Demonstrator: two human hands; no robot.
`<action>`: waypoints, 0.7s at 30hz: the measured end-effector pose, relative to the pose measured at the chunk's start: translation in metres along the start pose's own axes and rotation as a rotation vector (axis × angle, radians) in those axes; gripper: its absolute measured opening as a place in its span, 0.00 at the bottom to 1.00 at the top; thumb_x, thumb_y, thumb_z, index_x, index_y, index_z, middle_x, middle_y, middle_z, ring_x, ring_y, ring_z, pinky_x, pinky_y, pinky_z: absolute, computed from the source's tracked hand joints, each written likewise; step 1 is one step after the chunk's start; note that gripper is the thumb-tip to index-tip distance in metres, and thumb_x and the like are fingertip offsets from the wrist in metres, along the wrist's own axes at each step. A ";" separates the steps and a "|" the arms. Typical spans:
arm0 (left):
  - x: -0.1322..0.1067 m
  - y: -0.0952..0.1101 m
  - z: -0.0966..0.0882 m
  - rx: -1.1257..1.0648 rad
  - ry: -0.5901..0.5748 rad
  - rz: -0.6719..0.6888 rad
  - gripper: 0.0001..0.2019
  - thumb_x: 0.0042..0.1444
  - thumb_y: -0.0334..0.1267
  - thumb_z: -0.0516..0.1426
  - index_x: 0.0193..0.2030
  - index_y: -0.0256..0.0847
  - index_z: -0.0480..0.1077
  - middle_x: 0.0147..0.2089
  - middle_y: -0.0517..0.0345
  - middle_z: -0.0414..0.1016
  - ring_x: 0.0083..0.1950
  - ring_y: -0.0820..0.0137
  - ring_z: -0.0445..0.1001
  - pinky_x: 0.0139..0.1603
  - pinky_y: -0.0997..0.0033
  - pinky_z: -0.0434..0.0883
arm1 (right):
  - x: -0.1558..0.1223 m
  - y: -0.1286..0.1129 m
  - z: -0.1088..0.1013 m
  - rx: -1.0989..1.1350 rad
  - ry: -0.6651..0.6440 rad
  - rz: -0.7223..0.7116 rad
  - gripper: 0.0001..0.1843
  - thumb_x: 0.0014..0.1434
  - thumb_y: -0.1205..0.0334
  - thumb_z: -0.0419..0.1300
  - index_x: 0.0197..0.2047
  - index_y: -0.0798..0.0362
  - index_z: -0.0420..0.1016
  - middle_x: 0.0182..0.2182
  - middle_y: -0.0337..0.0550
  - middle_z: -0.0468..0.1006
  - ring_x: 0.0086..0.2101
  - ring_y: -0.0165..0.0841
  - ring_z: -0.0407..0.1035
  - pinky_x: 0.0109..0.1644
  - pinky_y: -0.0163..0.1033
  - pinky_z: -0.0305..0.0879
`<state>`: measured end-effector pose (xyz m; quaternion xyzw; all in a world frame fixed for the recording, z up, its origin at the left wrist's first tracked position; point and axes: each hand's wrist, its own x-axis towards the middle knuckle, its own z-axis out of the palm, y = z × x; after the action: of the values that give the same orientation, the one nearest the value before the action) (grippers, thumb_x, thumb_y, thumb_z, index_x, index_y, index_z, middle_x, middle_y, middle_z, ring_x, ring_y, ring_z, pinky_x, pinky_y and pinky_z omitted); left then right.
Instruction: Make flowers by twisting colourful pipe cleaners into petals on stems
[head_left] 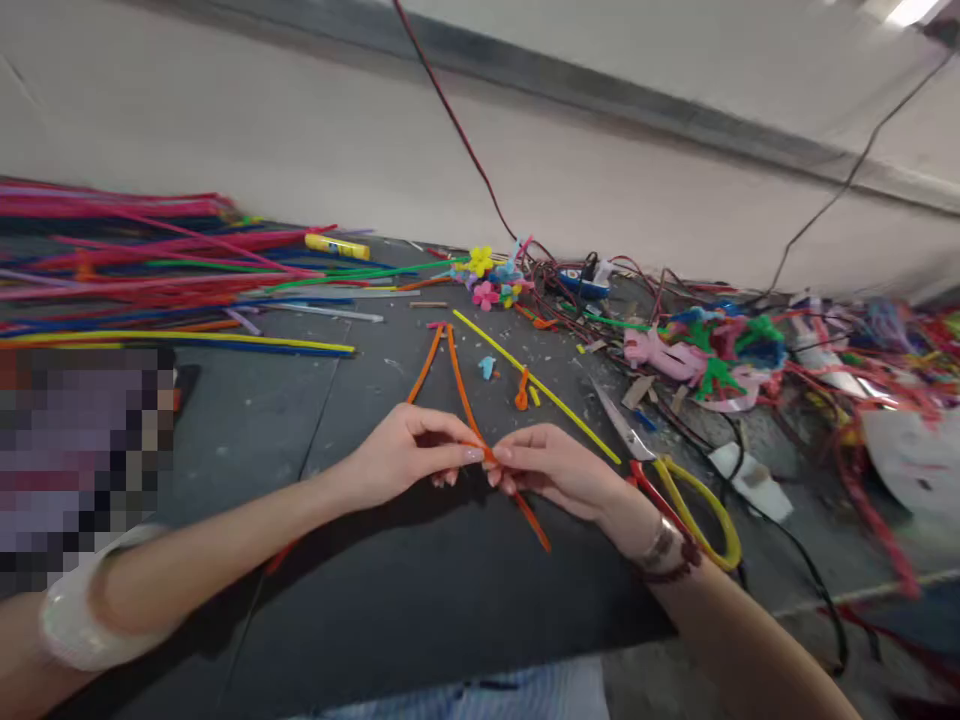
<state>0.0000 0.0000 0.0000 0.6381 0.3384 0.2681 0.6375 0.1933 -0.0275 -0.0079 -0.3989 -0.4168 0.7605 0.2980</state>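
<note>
An orange pipe cleaner, bent at its far end into a narrow V, lies over the dark table. My left hand pinches it near the middle between thumb and fingers. Right beside it, the fingertips of my right hand are closed on the same orange strand, whose free end points down toward me. What exactly the fingertips press together is partly hidden. Beyond my right hand lie a straight yellow pipe cleaner, a small orange twisted loop and a light blue scrap.
Scissors with yellow and red handles lie by my right wrist. Many coloured pipe cleaners and a yellow glue stick are at the back left. Plastic flowers, a pink figure and tangled wires crowd the back and right.
</note>
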 end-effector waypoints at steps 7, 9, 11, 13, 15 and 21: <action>-0.004 -0.003 0.003 0.018 -0.066 0.103 0.04 0.50 0.33 0.58 0.29 0.34 0.73 0.29 0.59 0.70 0.22 0.80 0.66 0.20 0.81 0.65 | 0.002 0.002 -0.003 0.278 -0.231 0.212 0.07 0.49 0.65 0.63 0.25 0.61 0.74 0.20 0.37 0.71 0.19 0.19 0.62 0.25 0.27 0.58; -0.005 -0.001 0.003 0.033 -0.066 0.077 0.05 0.49 0.33 0.58 0.29 0.34 0.74 0.28 0.59 0.71 0.22 0.80 0.66 0.21 0.81 0.65 | 0.001 0.002 -0.001 0.199 -0.209 0.181 0.07 0.49 0.65 0.63 0.24 0.60 0.73 0.18 0.36 0.70 0.19 0.19 0.62 0.25 0.27 0.58; -0.004 0.000 0.003 0.033 -0.050 0.015 0.06 0.49 0.35 0.58 0.28 0.33 0.73 0.24 0.60 0.70 0.21 0.79 0.65 0.20 0.80 0.64 | 0.000 0.000 0.001 0.003 -0.108 0.070 0.07 0.48 0.64 0.63 0.25 0.59 0.73 0.19 0.36 0.71 0.20 0.21 0.63 0.25 0.28 0.58; -0.003 0.001 0.003 0.011 -0.033 -0.050 0.07 0.48 0.37 0.59 0.26 0.33 0.73 0.20 0.61 0.68 0.19 0.79 0.64 0.20 0.80 0.63 | -0.002 -0.002 0.005 -0.273 0.026 -0.098 0.07 0.47 0.62 0.63 0.25 0.58 0.73 0.20 0.37 0.72 0.21 0.23 0.64 0.26 0.30 0.60; -0.002 0.001 0.004 -0.036 -0.016 -0.102 0.08 0.47 0.37 0.60 0.25 0.33 0.73 0.18 0.62 0.68 0.19 0.80 0.62 0.19 0.81 0.61 | -0.005 -0.003 0.009 -0.589 0.154 -0.310 0.07 0.49 0.61 0.62 0.26 0.56 0.73 0.21 0.38 0.73 0.23 0.25 0.65 0.27 0.31 0.61; 0.002 -0.003 0.005 -0.286 0.035 -0.249 0.10 0.46 0.36 0.61 0.19 0.33 0.68 0.17 0.64 0.65 0.17 0.83 0.58 0.16 0.82 0.53 | -0.008 0.000 0.011 -1.378 0.237 -0.862 0.11 0.59 0.66 0.52 0.27 0.56 0.72 0.26 0.46 0.74 0.30 0.32 0.67 0.37 0.39 0.62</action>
<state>0.0045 -0.0015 -0.0038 0.4894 0.3840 0.2438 0.7441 0.1875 -0.0381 -0.0015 -0.3752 -0.8726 0.1057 0.2944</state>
